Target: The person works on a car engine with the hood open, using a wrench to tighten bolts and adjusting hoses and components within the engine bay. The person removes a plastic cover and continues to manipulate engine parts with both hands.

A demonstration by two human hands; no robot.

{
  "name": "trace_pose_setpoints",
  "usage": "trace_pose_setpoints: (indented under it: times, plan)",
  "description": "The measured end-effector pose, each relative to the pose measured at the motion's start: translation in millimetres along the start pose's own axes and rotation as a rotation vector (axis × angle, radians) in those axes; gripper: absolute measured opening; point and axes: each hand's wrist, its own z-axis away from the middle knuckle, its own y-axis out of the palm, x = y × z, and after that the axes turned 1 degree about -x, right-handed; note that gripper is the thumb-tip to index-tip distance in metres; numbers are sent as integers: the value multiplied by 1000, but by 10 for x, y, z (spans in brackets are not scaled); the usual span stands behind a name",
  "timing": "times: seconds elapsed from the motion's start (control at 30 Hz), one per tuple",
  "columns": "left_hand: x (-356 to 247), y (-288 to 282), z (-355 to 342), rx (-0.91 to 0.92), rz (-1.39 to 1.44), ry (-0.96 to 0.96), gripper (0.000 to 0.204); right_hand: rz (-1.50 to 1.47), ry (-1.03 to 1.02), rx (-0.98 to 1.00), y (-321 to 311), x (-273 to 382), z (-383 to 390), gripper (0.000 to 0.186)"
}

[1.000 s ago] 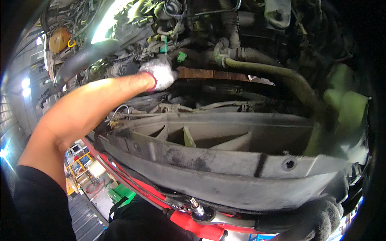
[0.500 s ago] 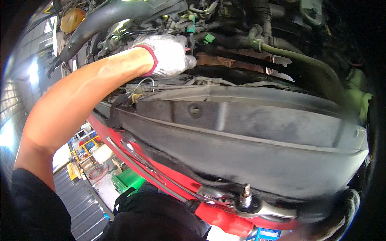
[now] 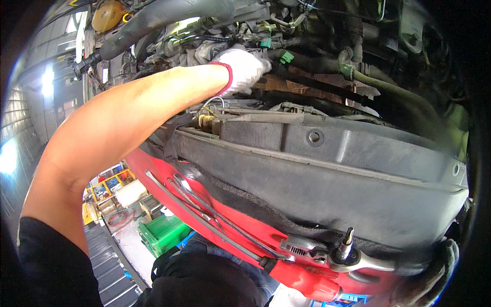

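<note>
The engine bay [image 3: 327,38] fills the upper part of the view, and in front of it stands the long grey panel [image 3: 286,163]. The ribbed pockets inside that panel, open to sight 1 second ago, are now hidden behind its front face; whether the panel or the viewpoint shifted cannot be told. Below it lies the red bodywork [image 3: 243,235], and a thick black hose [image 3: 171,19] crosses at the upper left.

The 2 hands are well apart. The left hand [image 3: 243,71], in a white glove, reaches over the panel among the engine parts, as it did earlier, so the attention appears to have stayed there (its fingers are partly hidden, so what they grip, if anything, cannot be told). The right hand [image 3: 446,268], in a grey glove, is at the panel's lower right end, too dark to show its grip.

The ratchet [image 3: 345,258] rests on the bodywork beside the red-handled tool [image 3: 304,281], its handle running toward the right hand. Smallest, the green clip [image 3: 286,57] sits just beyond the left fingertips.
</note>
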Motion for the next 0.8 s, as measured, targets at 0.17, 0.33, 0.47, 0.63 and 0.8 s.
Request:
trace_pose_setpoints:
  times: [0.17, 0.33, 0.47, 0.63, 0.8]
  plan:
    - [-33, 61, 100, -144, -597, 202, 91, 11, 162, -50, 13, 142, 81, 34]
    - [-119, 305, -1, -95, -884, 677, 87, -36, 150, -9, 18, 201, 8, 28]
    - [-104, 359, -192, 441, -873, 429, 78, -28, 66, 21, -7, 137, -25, 25]
    - [-143, 72, 123, 394, -721, 369, 82, 0, -113, 155, -215, -211, 8, 30]
    - [-75, -386, 424, 329, -533, 439, 74, -7, -35, 168, -197, -130, 52, 31]
